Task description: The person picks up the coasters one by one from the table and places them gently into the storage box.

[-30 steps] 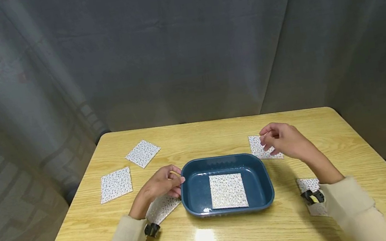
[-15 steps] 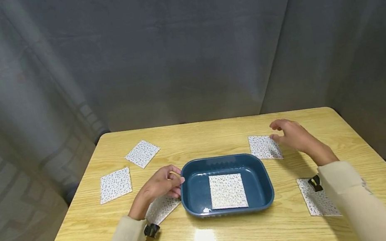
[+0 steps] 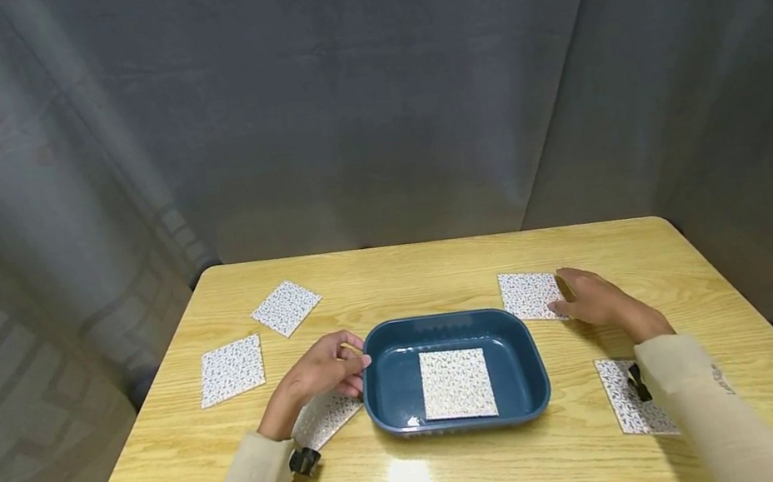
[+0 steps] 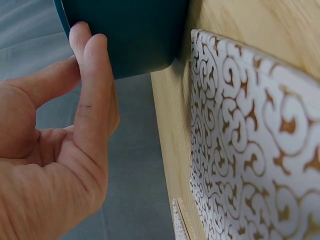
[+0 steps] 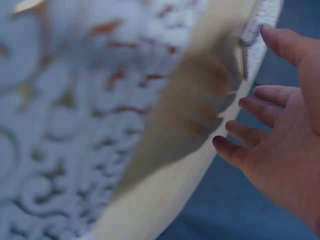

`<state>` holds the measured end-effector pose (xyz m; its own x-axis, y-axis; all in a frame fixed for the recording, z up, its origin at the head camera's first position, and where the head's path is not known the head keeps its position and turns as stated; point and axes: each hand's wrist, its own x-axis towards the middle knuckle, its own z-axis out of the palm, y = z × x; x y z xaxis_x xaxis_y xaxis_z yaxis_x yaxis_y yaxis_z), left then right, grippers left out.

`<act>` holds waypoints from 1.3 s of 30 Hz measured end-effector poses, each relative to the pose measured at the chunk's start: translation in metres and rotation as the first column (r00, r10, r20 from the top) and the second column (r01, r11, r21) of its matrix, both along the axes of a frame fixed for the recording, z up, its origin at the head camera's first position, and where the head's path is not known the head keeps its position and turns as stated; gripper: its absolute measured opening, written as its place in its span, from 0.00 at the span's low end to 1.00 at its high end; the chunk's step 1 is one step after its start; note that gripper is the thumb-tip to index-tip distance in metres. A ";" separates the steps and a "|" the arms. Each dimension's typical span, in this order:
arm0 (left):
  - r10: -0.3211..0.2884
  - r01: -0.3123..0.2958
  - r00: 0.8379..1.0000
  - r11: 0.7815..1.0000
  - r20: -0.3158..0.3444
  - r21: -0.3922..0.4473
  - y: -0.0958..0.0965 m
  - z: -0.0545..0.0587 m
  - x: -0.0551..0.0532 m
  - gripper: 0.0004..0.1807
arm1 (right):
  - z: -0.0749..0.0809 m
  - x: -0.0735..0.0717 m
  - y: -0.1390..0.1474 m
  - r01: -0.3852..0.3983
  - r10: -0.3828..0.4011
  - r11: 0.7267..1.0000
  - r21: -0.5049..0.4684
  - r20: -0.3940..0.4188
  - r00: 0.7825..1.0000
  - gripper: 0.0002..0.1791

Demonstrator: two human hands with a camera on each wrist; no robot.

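Note:
A dark blue rectangular dish (image 3: 392,379) stands mid-table, with a square patterned tile (image 3: 457,383) lying flat inside. My left hand (image 3: 316,370) pinches the dish's left rim between thumb and fingers. The left wrist view shows the fingertips (image 4: 95,45) against the dish wall. Partly under that hand lies a white tile (image 4: 255,140) with gold scrolls. My right hand (image 3: 597,302), thumb and fingers spread, is at the right edge of the back-right tile (image 3: 527,294). In the right wrist view its fingertips (image 5: 235,127) appear apart from the table; contact with the tile is unclear.
Two more tiles, the far-left tile (image 3: 287,307) and the left tile (image 3: 232,371), lie flat on the wooden table (image 3: 392,278). Another tile (image 3: 628,405) lies beneath the right forearm, partly hidden. Grey curtains (image 3: 351,112) hang behind and at the sides.
My right hand has shifted right from above the back-right tile, then come down to its right edge. The left hand, dish and tiles have stayed in place.

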<state>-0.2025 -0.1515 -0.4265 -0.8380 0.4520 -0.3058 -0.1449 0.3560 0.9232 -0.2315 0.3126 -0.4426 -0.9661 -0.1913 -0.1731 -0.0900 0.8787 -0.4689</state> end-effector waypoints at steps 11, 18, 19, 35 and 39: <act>0.005 -0.005 1.000 1.000 -0.002 -0.012 0.000 -0.001 -0.001 0.13 | -0.009 0.000 -0.002 -0.046 0.048 0.998 0.036 -0.064 0.997 0.35; -0.001 0.000 1.000 1.000 -0.002 -0.011 -0.001 0.000 -0.001 0.13 | -0.004 -0.004 -0.010 -0.037 0.040 0.999 0.036 -0.071 0.997 0.37; -0.002 0.002 1.000 1.000 -0.005 -0.010 -0.001 0.000 -0.001 0.13 | -0.004 -0.004 -0.011 -0.039 0.041 0.999 0.027 -0.073 0.997 0.37; 0.003 -0.003 1.000 1.000 -0.006 -0.015 0.000 -0.001 0.000 0.13 | -0.005 -0.011 -0.020 -0.072 0.074 0.997 0.028 -0.052 0.996 0.37; 0.005 -0.005 1.000 1.000 -0.009 -0.017 0.001 -0.001 -0.001 0.13 | -0.003 -0.013 -0.023 -0.098 0.098 0.995 -0.002 -0.025 0.995 0.37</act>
<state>-0.2031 -0.1508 -0.4271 -0.8427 0.4428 -0.3062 -0.1388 0.3708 0.9183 -0.2442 0.2896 -0.4456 -0.9467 -0.2856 -0.1488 -0.1868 0.8634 -0.4686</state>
